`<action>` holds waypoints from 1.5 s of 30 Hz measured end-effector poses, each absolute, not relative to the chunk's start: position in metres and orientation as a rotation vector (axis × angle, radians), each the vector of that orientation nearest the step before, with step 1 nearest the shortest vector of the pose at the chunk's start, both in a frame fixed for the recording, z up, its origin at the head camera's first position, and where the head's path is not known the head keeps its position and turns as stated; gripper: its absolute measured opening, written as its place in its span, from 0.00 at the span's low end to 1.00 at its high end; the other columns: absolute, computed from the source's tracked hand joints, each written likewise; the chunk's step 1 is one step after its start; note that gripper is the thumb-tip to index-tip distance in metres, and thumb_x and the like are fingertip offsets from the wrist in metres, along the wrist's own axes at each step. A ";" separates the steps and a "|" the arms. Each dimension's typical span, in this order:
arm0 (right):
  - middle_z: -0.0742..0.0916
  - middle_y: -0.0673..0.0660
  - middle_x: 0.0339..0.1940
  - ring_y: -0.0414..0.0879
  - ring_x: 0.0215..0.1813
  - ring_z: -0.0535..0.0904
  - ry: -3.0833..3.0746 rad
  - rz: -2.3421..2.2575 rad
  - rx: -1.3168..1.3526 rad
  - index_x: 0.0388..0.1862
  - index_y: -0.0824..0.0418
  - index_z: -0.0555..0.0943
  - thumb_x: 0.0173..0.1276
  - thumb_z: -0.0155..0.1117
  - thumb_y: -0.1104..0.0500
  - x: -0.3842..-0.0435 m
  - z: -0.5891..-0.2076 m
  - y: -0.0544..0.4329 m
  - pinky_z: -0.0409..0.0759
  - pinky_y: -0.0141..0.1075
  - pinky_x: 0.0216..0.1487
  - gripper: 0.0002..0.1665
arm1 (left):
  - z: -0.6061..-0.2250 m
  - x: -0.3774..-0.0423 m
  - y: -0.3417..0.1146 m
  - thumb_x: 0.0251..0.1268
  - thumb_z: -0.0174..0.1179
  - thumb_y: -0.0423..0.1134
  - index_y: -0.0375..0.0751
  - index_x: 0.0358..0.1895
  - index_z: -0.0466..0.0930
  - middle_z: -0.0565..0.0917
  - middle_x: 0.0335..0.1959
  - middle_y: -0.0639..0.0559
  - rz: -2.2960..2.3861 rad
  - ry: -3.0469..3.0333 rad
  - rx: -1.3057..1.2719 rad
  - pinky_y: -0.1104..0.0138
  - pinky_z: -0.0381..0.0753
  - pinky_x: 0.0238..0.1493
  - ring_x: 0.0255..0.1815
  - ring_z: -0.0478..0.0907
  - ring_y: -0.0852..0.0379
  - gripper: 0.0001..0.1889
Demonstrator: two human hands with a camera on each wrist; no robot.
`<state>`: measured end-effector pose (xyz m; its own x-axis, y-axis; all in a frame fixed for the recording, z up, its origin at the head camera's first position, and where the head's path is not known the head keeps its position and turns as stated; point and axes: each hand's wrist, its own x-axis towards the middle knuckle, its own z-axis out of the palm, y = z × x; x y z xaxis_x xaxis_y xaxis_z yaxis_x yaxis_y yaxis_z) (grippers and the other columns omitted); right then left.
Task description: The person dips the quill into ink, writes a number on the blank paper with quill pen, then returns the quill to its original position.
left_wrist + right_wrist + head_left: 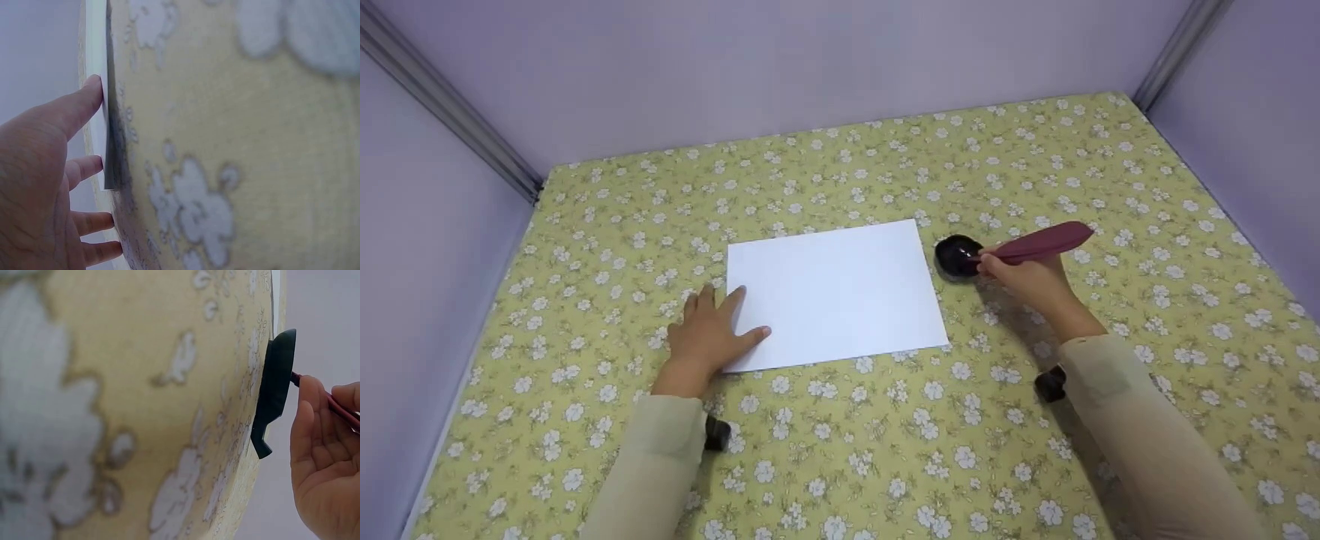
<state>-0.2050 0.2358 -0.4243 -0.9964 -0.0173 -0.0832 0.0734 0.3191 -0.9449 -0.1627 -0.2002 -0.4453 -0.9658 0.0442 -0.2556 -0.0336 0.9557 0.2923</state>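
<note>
"What does the head view give you?"

"White paper [840, 300] lying flat on a flowered cloth [847, 187]. The left hand [706, 341] rests across its left side, fingers spread wide: thumb and forefinger on the paper, the others beyond its edge. It grasps nothing."

"And the right hand [1031, 283]?"

"That one is closed in a pinch, thumb and fingers together on a maroon quill [1042, 244] near its lower end. The quill slants up to the right, its lower end over a black dish [946, 271]."

"Where is the dish?"

"On the cloth, just beside the paper's right edge, nearer the far corner. Pale sleeves [652, 450] cover both arms, and plain walls [810, 67] stand round the cloth."

"Now the left wrist view."

"The paper shows almost edge-on, with a shadow under it. The thumb and one finger reach to it; two more fingers stand apart, lower down, by the cloth. Nothing is gripped there."

"And the right wrist view?"

"The dish from the side, dark, with a bent piece at its lower end. The hand pinches the quill's thin shaft, and the tip meets the rim line. Whether it touches the inside, I cannot tell."
</note>
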 end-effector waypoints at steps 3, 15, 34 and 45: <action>0.88 0.53 0.36 0.38 0.37 0.84 2.513 -1.736 0.078 0.50 0.70 0.82 0.67 0.64 0.56 -0.206 -0.425 0.236 0.81 0.30 0.42 0.20 | -0.445 -0.162 -0.200 0.59 0.52 0.70 0.51 0.76 0.50 0.42 0.75 0.31 0.428 2.849 0.005 0.28 0.46 0.58 0.73 0.38 0.30 0.46; 0.88 0.53 0.35 0.39 0.37 0.85 2.539 -1.718 0.063 0.51 0.70 0.81 0.68 0.63 0.55 -0.207 -0.423 0.235 0.81 0.30 0.41 0.21 | -0.443 -0.161 -0.199 0.59 0.53 0.69 0.50 0.76 0.50 0.42 0.75 0.31 0.439 2.853 -0.008 0.29 0.45 0.59 0.73 0.38 0.29 0.46; 0.88 0.50 0.40 0.38 0.42 0.83 2.580 -1.691 0.136 0.56 0.62 0.81 0.67 0.61 0.43 -0.209 -0.406 0.225 0.77 0.42 0.53 0.28 | -0.444 -0.161 -0.199 0.60 0.52 0.69 0.51 0.76 0.50 0.42 0.75 0.31 0.427 2.846 0.004 0.29 0.46 0.59 0.73 0.38 0.30 0.45; 0.87 0.53 0.42 0.39 0.44 0.82 2.520 -1.742 0.042 0.56 0.63 0.81 0.68 0.59 0.42 -0.213 -0.404 0.205 0.76 0.43 0.55 0.29 | -0.443 -0.161 -0.198 0.60 0.53 0.68 0.50 0.76 0.51 0.42 0.74 0.31 0.440 2.852 -0.009 0.29 0.45 0.59 0.73 0.37 0.29 0.45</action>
